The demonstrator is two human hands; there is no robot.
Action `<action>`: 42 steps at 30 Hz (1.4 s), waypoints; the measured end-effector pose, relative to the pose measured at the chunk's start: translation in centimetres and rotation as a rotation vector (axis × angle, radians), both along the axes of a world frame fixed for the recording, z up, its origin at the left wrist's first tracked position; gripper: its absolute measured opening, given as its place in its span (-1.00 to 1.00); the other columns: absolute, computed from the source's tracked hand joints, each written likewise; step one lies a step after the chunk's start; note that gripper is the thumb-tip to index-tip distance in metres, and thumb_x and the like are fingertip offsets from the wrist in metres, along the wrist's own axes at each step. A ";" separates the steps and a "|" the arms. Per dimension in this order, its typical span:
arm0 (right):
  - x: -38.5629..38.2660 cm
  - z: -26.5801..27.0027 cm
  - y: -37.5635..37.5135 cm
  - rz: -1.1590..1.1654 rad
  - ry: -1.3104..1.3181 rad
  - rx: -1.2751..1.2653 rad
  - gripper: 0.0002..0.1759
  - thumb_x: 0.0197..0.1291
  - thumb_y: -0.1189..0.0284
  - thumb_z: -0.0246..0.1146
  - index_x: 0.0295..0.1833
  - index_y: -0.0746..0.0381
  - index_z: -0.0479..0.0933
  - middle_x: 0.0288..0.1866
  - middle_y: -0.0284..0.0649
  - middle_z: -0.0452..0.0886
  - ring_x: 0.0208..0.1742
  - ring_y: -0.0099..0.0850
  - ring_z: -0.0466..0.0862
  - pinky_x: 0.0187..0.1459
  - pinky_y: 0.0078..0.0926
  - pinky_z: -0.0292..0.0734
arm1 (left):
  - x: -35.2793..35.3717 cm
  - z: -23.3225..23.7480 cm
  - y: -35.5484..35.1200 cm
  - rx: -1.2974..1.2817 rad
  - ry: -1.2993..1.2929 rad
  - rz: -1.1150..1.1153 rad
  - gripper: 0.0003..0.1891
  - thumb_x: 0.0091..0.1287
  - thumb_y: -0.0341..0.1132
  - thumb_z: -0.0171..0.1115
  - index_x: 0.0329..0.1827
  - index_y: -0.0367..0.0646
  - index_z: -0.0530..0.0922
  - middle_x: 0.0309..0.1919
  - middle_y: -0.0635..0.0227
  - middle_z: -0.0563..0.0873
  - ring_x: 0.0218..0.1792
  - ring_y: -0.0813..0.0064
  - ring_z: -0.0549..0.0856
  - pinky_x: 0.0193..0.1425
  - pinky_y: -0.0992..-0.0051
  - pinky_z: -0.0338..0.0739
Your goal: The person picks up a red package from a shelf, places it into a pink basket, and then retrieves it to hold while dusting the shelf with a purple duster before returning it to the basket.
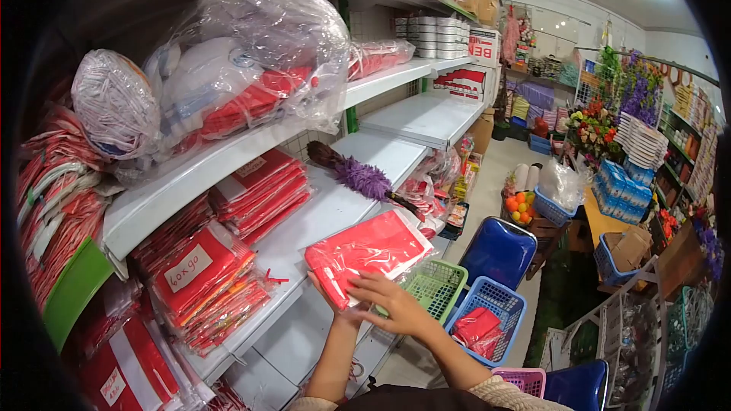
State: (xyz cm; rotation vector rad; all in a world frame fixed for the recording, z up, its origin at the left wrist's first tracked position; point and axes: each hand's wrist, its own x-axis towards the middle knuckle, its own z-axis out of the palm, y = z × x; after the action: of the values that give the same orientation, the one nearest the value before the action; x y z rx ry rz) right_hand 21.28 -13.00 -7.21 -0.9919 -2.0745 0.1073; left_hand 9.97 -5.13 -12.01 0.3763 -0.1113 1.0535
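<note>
A red pack in clear plastic (369, 247) is held in front of the shelf, above a green basket (438, 289). My left hand (331, 297) supports it from below at its near left corner, its fingers mostly hidden under the pack. On top of the plastic lies my right hand (384, 301), fingers spread. Beside the pack, a purple duster (362, 176) rests on the grey shelf (304, 217). Stacks of similar red packs fill the shelf to the left, one with a label (189, 268) reading "60x90".
A blue basket (487, 320) with a red pack stands at the lower right, near a blue chair (499, 251). A large plastic bag (251, 61) sits on the upper shelf. Baskets, flowers and racks line the right side.
</note>
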 end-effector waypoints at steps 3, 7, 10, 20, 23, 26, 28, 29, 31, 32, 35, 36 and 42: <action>2.4 0.5 1.7 -0.209 -0.069 0.079 -0.60 0.10 0.38 0.26 0.10 0.18 0.51 0.21 -0.08 0.45 0.25 -0.10 0.41 0.27 -0.19 0.31 | -2.0 0.8 0.5 0.015 -0.050 0.018 0.14 -0.06 0.66 -0.29 0.39 -0.13 0.16 0.28 0.02 0.35 0.25 -0.05 0.37 0.29 -0.12 0.25; 6.6 -0.5 8.0 -0.350 0.140 0.155 -0.69 0.13 0.39 0.22 0.01 0.20 0.53 0.07 -0.09 0.51 0.10 -0.12 0.47 0.15 -0.20 0.36 | -4.6 -2.4 2.5 -0.109 -0.252 -0.045 0.19 -0.15 0.66 -0.13 0.41 -0.12 0.12 0.35 0.02 0.24 0.32 -0.11 0.26 0.33 -0.21 0.16; 8.8 0.2 13.1 -0.606 0.007 0.295 -0.63 0.12 0.47 0.18 0.08 0.21 0.47 0.05 -0.03 0.47 0.05 -0.07 0.48 0.12 -0.18 0.37 | -5.9 -2.1 2.1 -0.102 -0.231 0.001 0.19 -0.14 0.65 -0.13 0.41 -0.12 0.11 0.36 0.03 0.23 0.33 -0.11 0.24 0.34 -0.20 0.15; 10.0 -2.7 22.4 -0.906 -0.406 -0.119 -0.37 0.09 0.51 0.03 0.36 0.23 0.22 -0.04 0.13 0.50 -0.18 0.03 0.63 -0.22 -0.06 0.57 | -7.0 -0.7 1.3 -0.060 -0.071 0.103 0.18 -0.13 0.64 -0.11 0.42 -0.12 0.10 0.39 0.06 0.19 0.36 -0.11 0.21 0.37 -0.20 0.12; 9.9 -4.0 21.3 -0.906 -0.309 -0.094 -0.41 0.10 0.51 0.01 0.33 0.25 0.26 -0.09 0.15 0.54 -0.30 0.03 0.65 -0.26 -0.10 0.58 | -6.6 -0.6 1.5 -0.018 0.108 0.191 0.15 -0.10 0.63 -0.11 0.42 -0.11 0.10 0.39 0.06 0.20 0.36 -0.10 0.21 0.37 -0.19 0.13; 8.5 -4.0 17.5 -0.905 -0.188 -0.140 -0.47 0.14 0.49 0.01 0.28 0.23 0.31 -0.17 0.18 0.56 -0.31 0.03 0.64 -0.29 -0.09 0.56 | -6.0 -0.9 1.6 0.039 0.332 0.286 0.12 -0.06 0.61 -0.12 0.41 -0.10 0.12 0.39 0.06 0.21 0.36 -0.09 0.22 0.37 -0.19 0.13; 8.6 -5.1 14.9 -0.880 -0.153 -0.212 -0.49 0.16 0.48 0.02 0.28 0.22 0.31 -0.19 0.16 0.56 -0.30 0.04 0.63 -0.27 -0.07 0.53 | -5.9 -1.3 2.3 0.028 0.181 0.164 0.07 -0.01 0.57 -0.12 0.40 -0.12 0.14 0.37 0.06 0.23 0.36 -0.07 0.24 0.37 -0.17 0.14; 8.8 -6.0 13.8 -0.868 -0.135 -0.246 -0.50 0.18 0.47 0.02 0.28 0.21 0.31 -0.20 0.15 0.57 -0.29 0.05 0.62 -0.27 -0.06 0.52 | -5.7 -1.4 2.6 0.022 0.104 0.103 0.05 0.02 0.55 -0.11 0.39 -0.13 0.15 0.37 0.06 0.25 0.35 -0.06 0.25 0.37 -0.16 0.15; 9.6 -9.2 11.0 -0.829 -0.046 -0.081 -0.49 0.09 0.53 0.08 0.23 0.21 0.35 -0.28 0.10 0.57 -0.33 0.05 0.63 -0.32 -0.05 0.53 | -5.3 0.5 1.6 0.004 -0.136 -0.018 0.05 0.03 0.51 -0.13 0.43 -0.14 0.05 0.41 0.01 0.11 0.37 -0.16 0.14 0.36 -0.26 0.05; 10.1 -10.4 9.3 -0.822 -0.018 -0.125 -0.54 0.11 0.52 0.08 0.19 0.22 0.36 -0.26 0.10 0.57 -0.32 0.07 0.61 -0.29 -0.03 0.51 | -5.0 1.6 1.1 -0.018 -0.212 -0.106 -0.03 0.14 0.42 -0.17 0.45 -0.14 -0.01 0.43 -0.01 0.02 0.39 -0.23 0.06 0.35 -0.33 -0.02; 12.5 -13.8 4.6 -0.779 0.115 -0.200 -0.77 0.20 0.47 0.03 -0.03 0.29 0.40 -0.23 0.16 0.55 -0.23 0.15 0.54 -0.22 0.03 0.41 | -4.3 0.2 2.3 -0.165 -0.328 -0.284 -0.09 0.24 0.34 -0.18 0.47 -0.13 -0.09 0.46 -0.04 -0.08 0.40 -0.31 -0.05 0.34 -0.41 -0.12; 13.1 -15.2 3.1 -0.817 0.148 -0.180 -0.78 0.21 0.47 0.03 -0.05 0.30 0.41 -0.25 0.16 0.55 -0.25 0.15 0.54 -0.24 0.03 0.40 | -4.1 -0.4 2.9 -0.228 -0.347 -0.328 -0.08 0.23 0.35 -0.17 0.47 -0.13 -0.10 0.46 -0.05 -0.09 0.40 -0.31 -0.07 0.35 -0.41 -0.13; 15.2 -16.8 -2.7 -1.038 0.358 -0.239 -0.82 0.20 0.43 0.06 -0.18 0.31 0.46 -0.43 0.17 0.54 -0.37 0.14 0.54 -0.34 0.01 0.38 | -1.2 -0.2 2.6 -0.136 -0.276 -0.306 -0.15 0.23 0.31 -0.13 0.42 -0.12 0.01 0.38 -0.01 0.04 0.34 -0.25 0.04 0.35 -0.31 -0.04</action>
State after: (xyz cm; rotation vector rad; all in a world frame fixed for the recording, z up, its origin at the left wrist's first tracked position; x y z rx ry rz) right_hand 36.53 -15.72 -24.06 -1.9114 -1.0548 -0.0108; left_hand 8.73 -2.58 -12.24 0.0845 -0.3318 0.7996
